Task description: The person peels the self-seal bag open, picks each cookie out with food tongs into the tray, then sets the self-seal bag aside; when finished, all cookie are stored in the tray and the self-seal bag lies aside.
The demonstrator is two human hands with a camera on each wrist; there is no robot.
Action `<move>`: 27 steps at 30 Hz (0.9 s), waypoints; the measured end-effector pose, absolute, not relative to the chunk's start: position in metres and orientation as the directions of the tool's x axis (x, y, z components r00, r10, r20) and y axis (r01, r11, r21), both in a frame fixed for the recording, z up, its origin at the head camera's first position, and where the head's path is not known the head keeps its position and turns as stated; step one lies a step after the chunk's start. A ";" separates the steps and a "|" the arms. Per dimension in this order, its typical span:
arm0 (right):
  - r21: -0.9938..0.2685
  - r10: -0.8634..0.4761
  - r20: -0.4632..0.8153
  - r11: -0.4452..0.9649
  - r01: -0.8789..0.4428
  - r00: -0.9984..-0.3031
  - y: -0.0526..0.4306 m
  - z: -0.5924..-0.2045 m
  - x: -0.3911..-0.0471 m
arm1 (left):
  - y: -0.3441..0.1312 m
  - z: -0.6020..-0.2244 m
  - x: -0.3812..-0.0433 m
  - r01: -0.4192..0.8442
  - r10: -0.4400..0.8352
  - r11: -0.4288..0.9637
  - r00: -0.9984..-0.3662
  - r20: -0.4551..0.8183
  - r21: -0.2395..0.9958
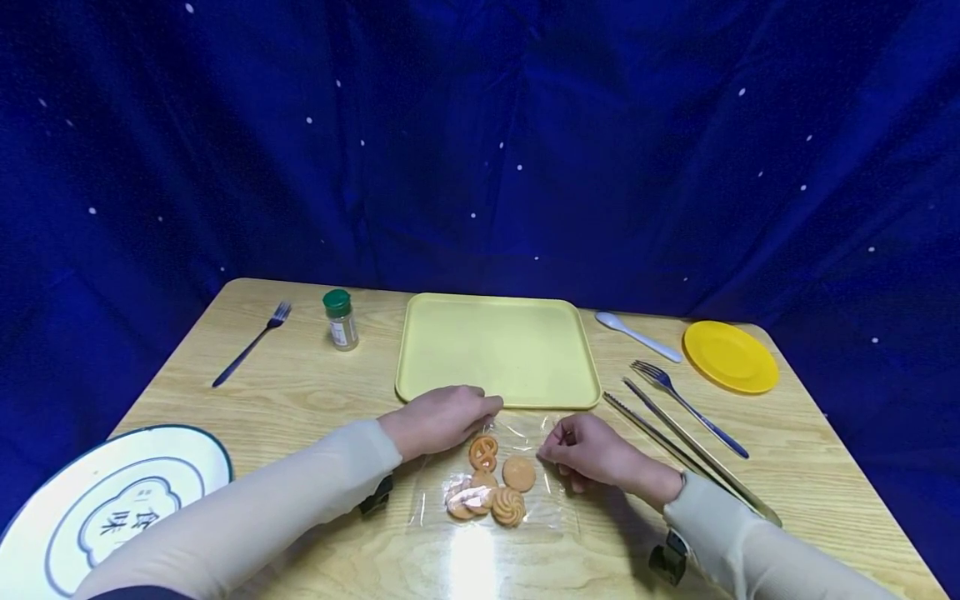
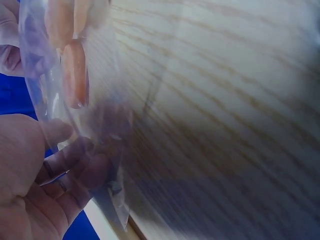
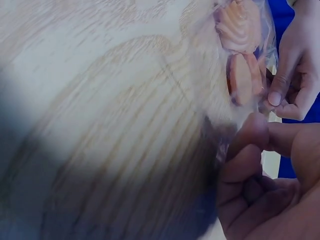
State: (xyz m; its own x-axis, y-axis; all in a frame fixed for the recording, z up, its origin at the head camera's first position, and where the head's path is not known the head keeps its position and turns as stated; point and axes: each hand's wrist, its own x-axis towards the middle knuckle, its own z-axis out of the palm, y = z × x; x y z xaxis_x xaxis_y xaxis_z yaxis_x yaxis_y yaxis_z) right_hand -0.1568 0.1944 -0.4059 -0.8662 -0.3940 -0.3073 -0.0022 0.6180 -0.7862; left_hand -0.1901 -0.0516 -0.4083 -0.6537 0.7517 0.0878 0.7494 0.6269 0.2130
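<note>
On the table in front of me lies a clear plastic bag (image 1: 442, 500) with several biscuits inside, among them a pretzel-shaped biscuit (image 1: 483, 452), a plain round biscuit (image 1: 519, 473) and a swirled biscuit (image 1: 508, 507). My left hand (image 1: 446, 418) holds the bag's far left part, its thumb and fingers pinching the film. At the right edge, my right hand (image 1: 592, 450) pinches the plastic between thumb and curled fingers. In the right wrist view, the swirled biscuit (image 3: 239, 26) shows through the film, close above the right fingertips (image 3: 252, 129).
Just beyond the bag is a pale yellow tray (image 1: 498, 350). Metal tongs (image 1: 690, 454), a fork (image 1: 690, 408), a white spoon (image 1: 637, 336) and a yellow plate (image 1: 731, 357) lie right. A shaker (image 1: 341, 321), another fork (image 1: 251, 346) and a large white plate (image 1: 187, 454) are left.
</note>
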 end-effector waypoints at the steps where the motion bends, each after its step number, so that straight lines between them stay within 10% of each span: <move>1: -0.788 -0.393 -0.312 0.615 0.005 -0.865 0.194 -0.407 -0.157 | -0.052 -0.408 -0.190 0.750 0.752 0.627 -0.653 0.087 0.212; 27: -0.891 -0.441 -0.346 0.431 0.142 -0.828 0.199 -0.384 -0.165 | -0.093 -0.391 -0.154 0.747 0.744 0.649 -0.662 0.085 0.143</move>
State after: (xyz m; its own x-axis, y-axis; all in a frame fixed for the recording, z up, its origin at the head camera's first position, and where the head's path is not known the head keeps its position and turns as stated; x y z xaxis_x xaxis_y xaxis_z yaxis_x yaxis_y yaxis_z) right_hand -0.1655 0.1991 -0.3839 -0.8283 -0.4408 -0.3459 0.1425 0.4314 -0.8909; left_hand -0.1535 -0.0928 -0.3912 -0.6624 0.7444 0.0848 0.7474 0.6488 0.1432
